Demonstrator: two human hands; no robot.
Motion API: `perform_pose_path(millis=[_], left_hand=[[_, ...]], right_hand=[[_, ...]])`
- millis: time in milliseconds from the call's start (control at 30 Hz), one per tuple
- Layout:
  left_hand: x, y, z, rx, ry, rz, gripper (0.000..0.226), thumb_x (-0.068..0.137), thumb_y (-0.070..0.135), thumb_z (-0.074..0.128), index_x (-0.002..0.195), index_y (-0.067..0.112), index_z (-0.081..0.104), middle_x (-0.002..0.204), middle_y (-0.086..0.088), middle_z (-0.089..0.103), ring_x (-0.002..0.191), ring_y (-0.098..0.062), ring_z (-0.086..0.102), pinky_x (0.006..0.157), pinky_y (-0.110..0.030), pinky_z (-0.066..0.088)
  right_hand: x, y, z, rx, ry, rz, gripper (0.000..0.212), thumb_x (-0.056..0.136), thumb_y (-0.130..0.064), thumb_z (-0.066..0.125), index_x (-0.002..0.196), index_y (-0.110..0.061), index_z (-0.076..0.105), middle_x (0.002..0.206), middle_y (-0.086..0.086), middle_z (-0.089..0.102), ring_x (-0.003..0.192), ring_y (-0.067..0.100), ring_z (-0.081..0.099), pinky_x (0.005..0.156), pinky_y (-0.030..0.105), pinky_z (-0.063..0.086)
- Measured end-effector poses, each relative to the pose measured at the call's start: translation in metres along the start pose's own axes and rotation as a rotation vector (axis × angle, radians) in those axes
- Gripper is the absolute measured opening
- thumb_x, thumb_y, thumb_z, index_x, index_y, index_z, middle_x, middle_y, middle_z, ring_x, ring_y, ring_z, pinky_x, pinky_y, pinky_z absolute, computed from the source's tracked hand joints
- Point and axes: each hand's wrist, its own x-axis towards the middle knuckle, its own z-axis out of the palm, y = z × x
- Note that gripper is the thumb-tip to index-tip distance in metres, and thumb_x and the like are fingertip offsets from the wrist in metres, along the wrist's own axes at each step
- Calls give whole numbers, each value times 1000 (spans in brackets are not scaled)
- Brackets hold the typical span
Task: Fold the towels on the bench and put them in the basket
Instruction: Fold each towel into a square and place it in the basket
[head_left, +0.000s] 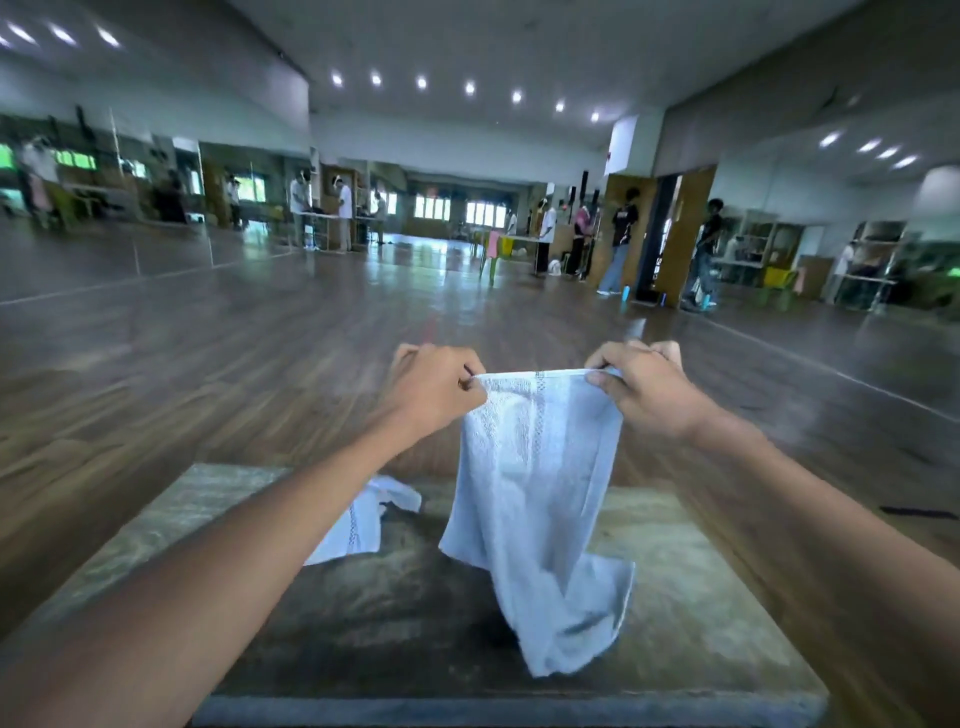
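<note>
A pale blue towel hangs in the air above the worn wooden bench. My left hand pinches its top left corner and my right hand pinches its top right corner, stretching the upper hem between them. The towel's lower end trails down and touches the bench top. A second towel, white with a stitched band, lies crumpled on the bench, partly hidden behind my left forearm. No basket is in view.
The bench's near edge runs along the bottom of the frame. Beyond the bench lies a wide dark wooden floor. Several people stand at tables far off along the back wall. A dark strap lies on the floor at right.
</note>
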Motion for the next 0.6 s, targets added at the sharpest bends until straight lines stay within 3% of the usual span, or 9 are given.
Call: perform_pose_path(millis=[167,300,367,433,500,600], left_hand=[[52,12,-70,-63,-12,103,8,84,21,61,88,26,66,73,9,69,72,-6,65,84,-22,47],[67,8,-104,-42,-40,143,10,84,18,58,86,20,68,72,-1,68,67,-15,61,66,-22,43],[67,7,-111,-23,-81,159,12,85,15,57,84,21,67,67,-1,66,58,-12,53,62,-19,37],[67,9,-115,-49,-54,160,14,86,13,56,81,24,63,66,0,64,56,-10,50,59,-13,33],[67,11,-119,-73,-22,147,19,86,12,56,75,28,57,68,0,63,58,-11,51,59,-18,36],[61,9,-113,-137,-97,105,10,90,14,56,85,23,58,79,-8,66,68,-21,59,64,-37,51]], right_hand=[[41,-17,-64,128,150,1,11,97,-24,51,87,-26,56,75,-22,52,79,-1,48,88,34,23],[55,-25,-80,-14,-99,-15,19,96,-22,50,81,-33,54,83,-17,61,87,4,57,97,35,30],[61,-32,-91,135,-3,3,11,96,-22,51,88,-24,58,91,-13,62,83,-3,56,87,20,40],[66,-40,-102,212,57,17,9,96,-21,52,92,-18,58,88,-11,60,68,-7,51,70,12,38],[68,-46,-104,167,-14,7,10,96,-25,52,92,-20,58,87,-6,61,63,-5,50,73,17,37],[70,-53,-103,240,-8,6,9,96,-26,53,88,-24,58,97,-9,62,78,-6,55,76,15,40]])
